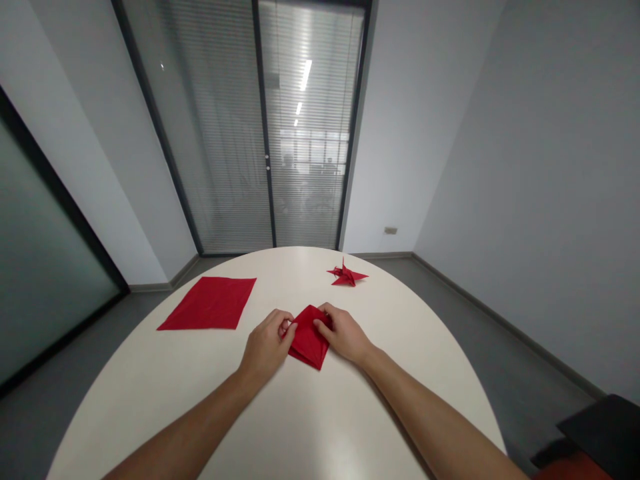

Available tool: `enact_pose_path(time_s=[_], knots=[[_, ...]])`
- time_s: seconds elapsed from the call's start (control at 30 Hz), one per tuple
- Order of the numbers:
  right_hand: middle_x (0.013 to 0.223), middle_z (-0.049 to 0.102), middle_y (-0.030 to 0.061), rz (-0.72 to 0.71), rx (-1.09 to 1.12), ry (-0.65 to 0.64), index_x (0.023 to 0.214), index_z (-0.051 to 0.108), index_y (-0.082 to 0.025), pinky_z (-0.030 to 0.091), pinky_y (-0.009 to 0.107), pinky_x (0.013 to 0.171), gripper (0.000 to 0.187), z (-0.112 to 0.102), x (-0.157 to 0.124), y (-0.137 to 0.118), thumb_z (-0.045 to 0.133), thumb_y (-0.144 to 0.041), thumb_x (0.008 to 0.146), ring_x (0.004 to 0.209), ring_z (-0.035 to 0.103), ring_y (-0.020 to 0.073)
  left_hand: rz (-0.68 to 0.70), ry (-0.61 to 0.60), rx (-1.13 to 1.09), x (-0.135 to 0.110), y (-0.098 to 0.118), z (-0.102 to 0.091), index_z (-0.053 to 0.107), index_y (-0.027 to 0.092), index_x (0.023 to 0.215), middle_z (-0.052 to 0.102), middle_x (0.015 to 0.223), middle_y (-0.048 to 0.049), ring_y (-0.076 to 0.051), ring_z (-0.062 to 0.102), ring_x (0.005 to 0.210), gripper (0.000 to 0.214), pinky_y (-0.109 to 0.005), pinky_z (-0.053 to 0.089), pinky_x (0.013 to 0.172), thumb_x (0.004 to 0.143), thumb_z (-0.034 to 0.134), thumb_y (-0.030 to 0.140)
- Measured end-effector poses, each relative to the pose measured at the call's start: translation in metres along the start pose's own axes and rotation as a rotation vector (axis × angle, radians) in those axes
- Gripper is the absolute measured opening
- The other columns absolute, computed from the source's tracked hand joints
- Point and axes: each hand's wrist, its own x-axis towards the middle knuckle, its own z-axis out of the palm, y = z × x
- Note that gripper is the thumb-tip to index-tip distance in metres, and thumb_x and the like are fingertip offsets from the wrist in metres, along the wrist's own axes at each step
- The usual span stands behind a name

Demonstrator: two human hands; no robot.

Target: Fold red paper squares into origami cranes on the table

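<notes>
Pinching the folded red paper (306,339) by opposite sides between left hand (267,343) and right hand (347,335), at the middle of the white table (410,320), pointed corner-first toward the far rim, on a long axis running far to near and slanting slightly rightward at the near end.
</notes>
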Motion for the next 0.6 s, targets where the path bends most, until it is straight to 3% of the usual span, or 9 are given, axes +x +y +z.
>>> enact_pose_path(time_s=[0.23,0.43,0.6], knots=[[0.095,0.072,0.0045,-0.004,-0.003,0.004,0.104,0.060,-0.022,0.047,0.029,0.073,0.012,0.0025,-0.0005,-0.0010,0.056,-0.025,0.094,0.082,0.066,0.0197,-0.064,0.031,0.003,0.0017,-0.0009,0.0036,0.054,0.024,0.088,0.062,0.080,0.0013,-0.018,0.060,0.072,0.002,-0.028,0.043,0.065,0.089,0.052,0.023],[0.100,0.073,0.0048,-0.009,0.003,0.019,0.109,0.060,-0.023,0.048,0.030,0.076,0.015,0.0037,0.0009,-0.0028,0.054,-0.024,0.095,0.087,0.067,0.0202,-0.164,0.037,-0.105,0.0018,-0.0031,0.0068,0.050,0.024,0.089,0.053,0.061,0.0072,-0.016,0.057,0.057,0.006,-0.026,0.040,0.057,0.088,0.055,0.028],[0.098,0.073,0.0060,-0.011,-0.036,0.032,0.104,0.063,-0.022,0.048,0.031,0.077,0.015,0.0033,0.0014,-0.0073,0.051,-0.026,0.097,0.086,0.067,0.0210,-0.154,0.020,-0.185,0.0013,-0.0005,0.0079,0.051,0.024,0.086,0.061,0.069,0.0051,-0.015,0.060,0.060,0.007,-0.026,0.043,0.060,0.089,0.055,0.029]])
